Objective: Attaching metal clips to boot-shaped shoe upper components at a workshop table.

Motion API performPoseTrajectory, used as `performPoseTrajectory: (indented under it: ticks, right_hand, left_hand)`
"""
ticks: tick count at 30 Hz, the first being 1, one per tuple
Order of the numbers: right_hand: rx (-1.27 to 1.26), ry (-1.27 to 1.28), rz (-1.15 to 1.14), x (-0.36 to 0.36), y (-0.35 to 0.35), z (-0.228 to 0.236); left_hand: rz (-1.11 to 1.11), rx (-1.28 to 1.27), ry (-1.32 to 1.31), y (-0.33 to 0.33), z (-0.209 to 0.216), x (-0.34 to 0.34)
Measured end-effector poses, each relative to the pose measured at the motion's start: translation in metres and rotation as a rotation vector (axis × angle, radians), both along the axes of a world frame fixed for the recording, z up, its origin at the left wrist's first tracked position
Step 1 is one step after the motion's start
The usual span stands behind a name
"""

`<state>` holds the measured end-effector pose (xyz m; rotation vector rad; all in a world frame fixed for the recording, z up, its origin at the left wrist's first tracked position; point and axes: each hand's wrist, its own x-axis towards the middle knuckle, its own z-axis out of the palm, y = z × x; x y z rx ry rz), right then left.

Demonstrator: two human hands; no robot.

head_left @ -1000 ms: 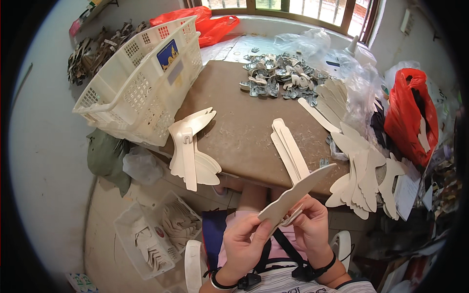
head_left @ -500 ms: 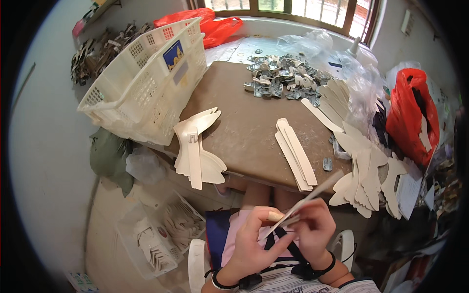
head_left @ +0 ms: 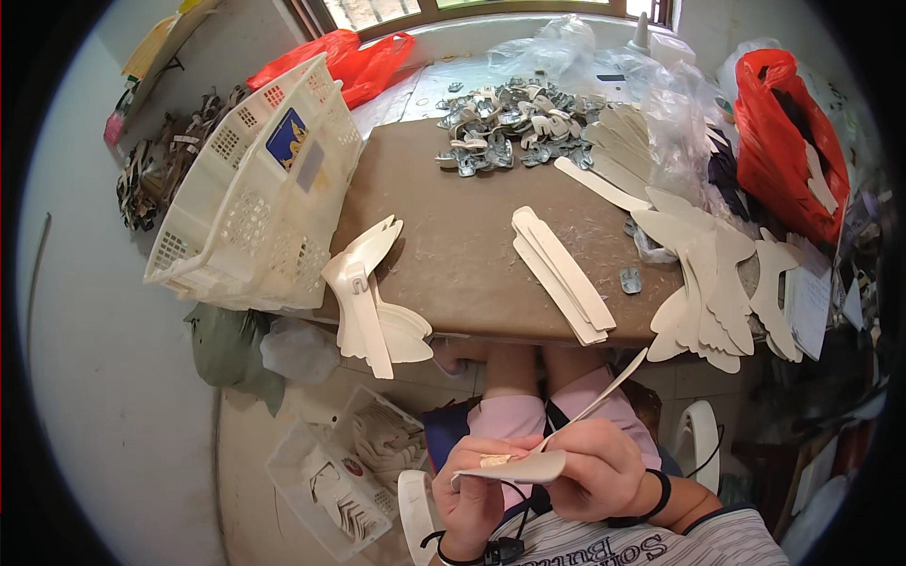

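In the head view, both hands are now drawn lower and closer to the body than a second ago, the left hand (head_left: 477, 491) and right hand (head_left: 596, 469) each pinching the cream flat shaped piece (head_left: 557, 443) at the lower centre, fingers curled tight around it; it is tilting edge-on rather than showing its broad face, so the handling seems to be continuing on the lap. At upper left, a white lattice basket (head_left: 250, 203) is leaning on the brown table (head_left: 453, 255), bearing a blue rectangular label (head_left: 286, 138); red plastic bags (head_left: 788, 132) are sitting at upper right, grey metal clips (head_left: 514, 123) at top centre.

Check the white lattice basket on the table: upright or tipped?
Tipped. The white lattice basket lies on its side at the left edge of the brown table, its solid base facing the tabletop's middle.
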<state>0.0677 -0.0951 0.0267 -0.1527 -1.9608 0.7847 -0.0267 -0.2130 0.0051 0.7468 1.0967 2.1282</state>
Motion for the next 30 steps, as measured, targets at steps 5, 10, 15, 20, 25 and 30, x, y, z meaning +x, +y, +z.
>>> performPoseTrajectory:
  ticks: [5,10,15,20,25,30]
  right_hand:
    - [-0.312,-0.042,0.050,0.003,0.000,0.002]
    - [-0.146,-0.014,0.257,0.010,0.012,0.004]
    - [-0.114,-0.013,0.412,0.017,0.017,0.001]
    - [-0.086,-0.003,0.475,0.019,0.017,-0.002]
    - [-0.137,0.019,0.477,0.018,0.015,-0.004]
    - [-0.156,0.074,0.513,0.015,0.015,-0.006]
  left_hand:
    - [0.006,-0.053,0.247,0.002,0.004,-0.011]
    - [-0.085,-0.065,0.527,-0.001,0.020,-0.021]
    - [0.091,0.060,0.506,-0.003,0.026,-0.011]
    - [0.026,0.084,0.665,-0.009,0.017,-0.022]
    - [0.042,0.134,0.658,-0.008,0.016,-0.021]
    - [0.170,-0.040,0.749,-0.010,0.001,-0.020]
